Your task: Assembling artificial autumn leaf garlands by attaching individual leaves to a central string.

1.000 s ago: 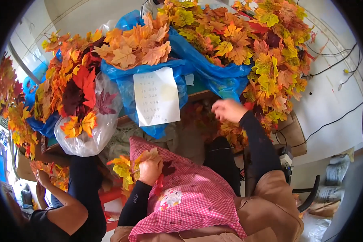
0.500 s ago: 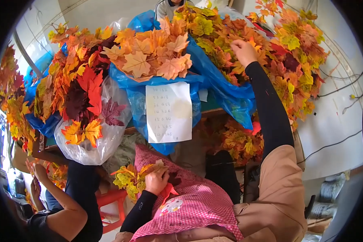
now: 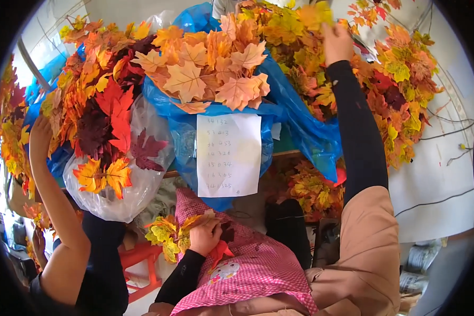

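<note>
Two hands of the wearer are seen: the left hand (image 3: pixel 205 236) is closed around a small bunch of yellow and orange leaves (image 3: pixel 169 236), held low over a pink checked apron (image 3: pixel 258 268), and the right hand (image 3: pixel 336 43) is stretched far up into the heap of yellow leaves (image 3: pixel 405 79), its fingers curled there, though whether anything is gripped cannot be told. Two bags are counted, one blue plastic bag (image 3: pixel 300 121) filled with pale orange leaves (image 3: pixel 210 68) and one clear plastic bag (image 3: pixel 137 184) with red and dark leaves (image 3: pixel 110 121). One white sheet of paper (image 3: pixel 228 155) is fixed to the blue bag. A third hand (image 3: pixel 39 138), belonging to another person at the left, is raised against the leaves. Compared with half a second ago, the right hand has been carried higher and the other person's hand has been lifted from low down. The table edge (image 3: pixel 284 154) is mostly covered, and the right fingertips are blurred
</note>
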Tool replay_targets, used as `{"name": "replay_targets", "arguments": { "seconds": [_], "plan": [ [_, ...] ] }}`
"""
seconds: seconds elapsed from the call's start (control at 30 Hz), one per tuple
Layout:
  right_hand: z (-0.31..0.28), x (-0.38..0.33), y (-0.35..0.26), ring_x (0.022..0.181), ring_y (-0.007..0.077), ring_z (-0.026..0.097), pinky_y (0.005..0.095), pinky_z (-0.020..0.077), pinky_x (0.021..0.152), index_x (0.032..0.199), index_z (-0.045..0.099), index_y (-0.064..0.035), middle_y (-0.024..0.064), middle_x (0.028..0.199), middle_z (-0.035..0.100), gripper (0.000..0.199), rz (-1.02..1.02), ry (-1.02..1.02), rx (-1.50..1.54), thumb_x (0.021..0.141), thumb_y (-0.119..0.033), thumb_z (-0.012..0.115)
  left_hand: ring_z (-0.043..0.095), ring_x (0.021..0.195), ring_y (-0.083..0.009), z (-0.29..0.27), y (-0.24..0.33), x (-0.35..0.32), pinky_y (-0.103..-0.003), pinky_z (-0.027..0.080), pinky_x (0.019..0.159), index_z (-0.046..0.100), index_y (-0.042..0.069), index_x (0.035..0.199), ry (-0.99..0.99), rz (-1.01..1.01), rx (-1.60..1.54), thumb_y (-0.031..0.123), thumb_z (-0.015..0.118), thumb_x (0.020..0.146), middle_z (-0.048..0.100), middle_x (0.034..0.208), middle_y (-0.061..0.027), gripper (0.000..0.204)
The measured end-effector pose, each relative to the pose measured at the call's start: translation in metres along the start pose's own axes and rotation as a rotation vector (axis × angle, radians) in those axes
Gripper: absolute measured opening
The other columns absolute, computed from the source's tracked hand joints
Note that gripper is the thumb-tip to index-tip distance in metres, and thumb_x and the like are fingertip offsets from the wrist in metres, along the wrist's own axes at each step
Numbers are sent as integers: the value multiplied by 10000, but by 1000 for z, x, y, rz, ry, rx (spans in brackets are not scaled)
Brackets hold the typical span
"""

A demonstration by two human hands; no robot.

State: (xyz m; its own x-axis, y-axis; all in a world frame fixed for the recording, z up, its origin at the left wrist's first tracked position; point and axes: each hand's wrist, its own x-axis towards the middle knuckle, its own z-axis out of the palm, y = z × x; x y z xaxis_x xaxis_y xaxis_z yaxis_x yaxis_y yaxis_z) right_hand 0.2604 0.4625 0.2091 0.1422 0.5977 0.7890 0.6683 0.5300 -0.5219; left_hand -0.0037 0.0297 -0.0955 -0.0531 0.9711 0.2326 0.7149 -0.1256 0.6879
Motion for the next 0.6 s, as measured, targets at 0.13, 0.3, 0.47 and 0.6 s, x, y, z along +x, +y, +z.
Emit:
{"name": "replay_targets", "arguments": {
  "seconds": [0.13, 0.3, 0.47, 0.6],
  "plan": [
    [-48, -27, 25, 693, 171, 640, 289, 529, 620, 997, 592, -6, 53, 838, 642, 147, 331, 65, 622, 889, -102, 620, 674, 777, -263, -1, 3, 1, -359, 541, 687, 695, 106, 911, -15, -14, 0, 166, 647, 793, 697, 870, -70, 141],
    [-97, -126, 72, 779, 284, 674, 356, 574, 585, 1003, 458, -11, 148, 908, 601, 236, 825, -78, 542, 847, -41, 632, 675, 781, -268, 1, 3, 0, -358, 541, 691, 694, 97, 911, -12, 28, -11, 158, 645, 793, 700, 887, -75, 141],
    [-136, -159, 59, 676, 310, 631, 380, 476, 590, 983, 507, -17, 154, 792, 630, 380, 236, -381, -616, 872, -353, 645, 676, 774, -276, 1, 6, -2, -356, 540, 688, 690, 81, 898, 15, 61, -31, 131, 638, 791, 703, 895, -76, 129],
    [-143, -155, 29, 673, 262, 594, 354, 465, 618, 984, 579, -62, 104, 769, 627, 249, 89, -381, -353, 864, -267, 654, 675, 767, -281, 0, 8, -4, -360, 540, 686, 691, 83, 901, 31, 64, -20, 136, 637, 792, 702, 891, -79, 132]
  ]
}}
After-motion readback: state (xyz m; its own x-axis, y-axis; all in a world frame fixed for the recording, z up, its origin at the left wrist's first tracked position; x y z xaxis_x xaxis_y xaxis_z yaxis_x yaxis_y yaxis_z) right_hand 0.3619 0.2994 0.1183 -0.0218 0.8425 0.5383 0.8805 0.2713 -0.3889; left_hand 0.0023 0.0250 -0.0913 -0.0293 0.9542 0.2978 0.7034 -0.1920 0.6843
